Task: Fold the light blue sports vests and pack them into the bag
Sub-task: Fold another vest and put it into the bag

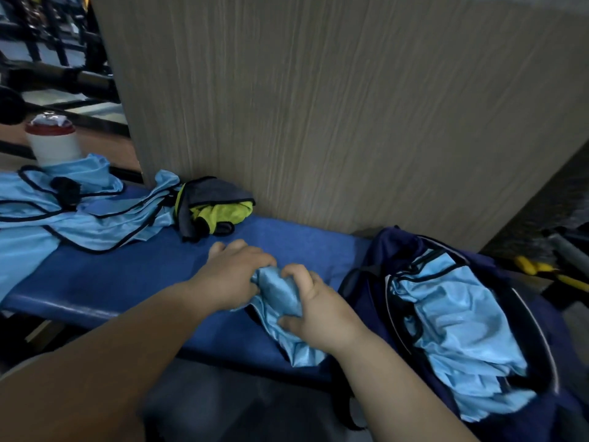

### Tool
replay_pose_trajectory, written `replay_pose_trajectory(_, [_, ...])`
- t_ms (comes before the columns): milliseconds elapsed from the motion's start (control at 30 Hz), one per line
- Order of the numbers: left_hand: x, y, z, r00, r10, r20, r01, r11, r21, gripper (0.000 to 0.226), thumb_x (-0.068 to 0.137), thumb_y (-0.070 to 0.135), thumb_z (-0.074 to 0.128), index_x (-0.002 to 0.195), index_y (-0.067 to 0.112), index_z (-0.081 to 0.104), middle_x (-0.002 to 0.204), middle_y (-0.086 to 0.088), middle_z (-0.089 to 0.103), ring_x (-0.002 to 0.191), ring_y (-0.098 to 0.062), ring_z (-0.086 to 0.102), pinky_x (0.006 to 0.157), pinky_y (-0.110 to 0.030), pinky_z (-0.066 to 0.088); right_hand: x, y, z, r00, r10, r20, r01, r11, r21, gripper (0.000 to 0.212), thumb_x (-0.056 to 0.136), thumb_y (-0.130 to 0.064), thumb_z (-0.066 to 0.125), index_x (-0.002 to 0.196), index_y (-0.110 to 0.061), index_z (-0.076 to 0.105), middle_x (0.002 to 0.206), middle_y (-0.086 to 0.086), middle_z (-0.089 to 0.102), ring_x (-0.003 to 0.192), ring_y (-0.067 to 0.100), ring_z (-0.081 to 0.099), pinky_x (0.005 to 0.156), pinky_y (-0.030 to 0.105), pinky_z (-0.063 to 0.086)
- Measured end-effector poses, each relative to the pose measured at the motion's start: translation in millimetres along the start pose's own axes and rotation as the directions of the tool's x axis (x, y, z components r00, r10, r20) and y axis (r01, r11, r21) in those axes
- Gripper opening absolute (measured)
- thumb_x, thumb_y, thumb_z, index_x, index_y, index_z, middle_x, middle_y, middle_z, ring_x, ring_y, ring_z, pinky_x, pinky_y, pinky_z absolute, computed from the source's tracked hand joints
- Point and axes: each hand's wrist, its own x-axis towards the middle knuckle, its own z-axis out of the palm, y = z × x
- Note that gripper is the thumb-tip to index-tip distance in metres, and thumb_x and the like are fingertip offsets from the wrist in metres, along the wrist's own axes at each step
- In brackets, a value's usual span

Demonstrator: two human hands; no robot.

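Head view, bench station.

A: Containers first. What does the bag (395, 250) hold?

B: Dark blue bag, mouth wide open, sitting at the right end of the blue bench (127, 272). Inside it: packed vests (459, 330), light blue with black trim, layered and crumpled. I cannot tell how many.

A: Any other container?

B: White cup (52, 145) with a red lid, far left, behind the loose vests (79, 218). Its contents are not visible.

A: And the hands?

B: The left hand (232, 275) and right hand (315, 311) both grip one bunched vest (277, 295), fingers curled into the cloth, right thumb pressing in from below. This vest is over the bench near its front edge, just left of the bag and outside it. Its lower end hangs past the edge.

A: Other items?

B: A yellow-green and grey cloth (220, 212) lies against the wood-grain panel (318, 106), beside the loose vests.
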Motion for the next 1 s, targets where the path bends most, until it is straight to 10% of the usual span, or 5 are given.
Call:
replay_pose_trajectory(200, [36.1, 55.8, -10.0, 0.948, 0.166, -0.271, -0.192, 0.978, -0.076, 0.046, 0.078, 0.023, 0.058, 0.118, 0.045, 0.055, 0.122, 0.027, 0.051, 0.118, -0.007, 0.039, 0.093, -0.034, 0.02, -34.8, 26.1, -57.8, 0.981, 0.02, -0.192, -0.02, 1.0, 0.001, 0.071, 0.085, -0.025, 0.069, 0.141, -0.051, 0.033, 0.134, -0.007, 0.03, 0.107, 0.018, 0.055, 0.097, 0.026, 0.04])
replay_pose_trajectory(500, [87.0, 161.0, 5.1, 0.93, 0.251, -0.27, -0.326, 0.902, -0.283, 0.055, 0.09, 0.018, 0.06, 0.139, 0.036, 0.045, 0.156, 0.016, 0.027, 0.14, -0.011, 0.029, 0.114, -0.032, 0.015, -97.5, 66.5, -111.3, 0.846, 0.315, -0.43, -0.334, 0.942, 0.033, 0.067, 0.087, -0.026, 0.07, 0.141, -0.05, 0.038, 0.13, -0.009, 0.03, 0.097, 0.014, 0.052, 0.083, 0.028, 0.04])
replay_pose_trajectory(733, [102.2, 189.0, 46.7, 0.992, 0.122, -0.043, -0.127, 0.855, -0.502, 0.059, 0.096, 0.028, 0.055, 0.149, 0.025, 0.029, 0.158, 0.001, 0.025, 0.142, -0.017, 0.029, 0.114, -0.028, 0.027, -113.0, 71.5, -121.1, 0.592, 0.734, -0.333, -0.802, 0.576, -0.157, 0.071, 0.089, -0.063, 0.051, 0.142, -0.019, 0.038, 0.142, 0.007, 0.025, 0.129, 0.031, 0.038, 0.099, 0.041, 0.037])
replay_pose_trajectory(867, [103.9, 184.8, 60.8, 0.999, -0.007, 0.046, 0.031, 0.838, -0.544, 0.06, 0.095, 0.035, 0.052, 0.148, 0.028, 0.025, 0.137, -0.005, 0.053, 0.121, -0.027, 0.053, 0.099, -0.04, 0.045, -110.3, 71.5, -129.5, 0.648, 0.702, -0.295, -0.761, 0.581, -0.289, 0.112, 0.074, -0.082, 0.051, 0.156, -0.019, 0.009, 0.163, 0.004, -0.017, 0.15, 0.028, -0.013, 0.118, 0.052, 0.007])
replay_pose_trajectory(1000, [105.6, 183.2, 63.6, 0.999, 0.023, 0.047, 0.01, 0.8, -0.6, 0.059, 0.092, 0.04, 0.056, 0.145, 0.041, 0.029, 0.131, 0.0, 0.06, 0.121, -0.022, 0.056, 0.1, -0.039, 0.046, -92.4, 79.8, -124.7, 0.892, 0.289, -0.347, -0.42, 0.813, -0.403, 0.079, 0.092, -0.061, 0.047, 0.156, -0.033, 0.012, 0.165, -0.004, -0.01, 0.15, 0.02, -0.019, 0.12, 0.045, -0.009])
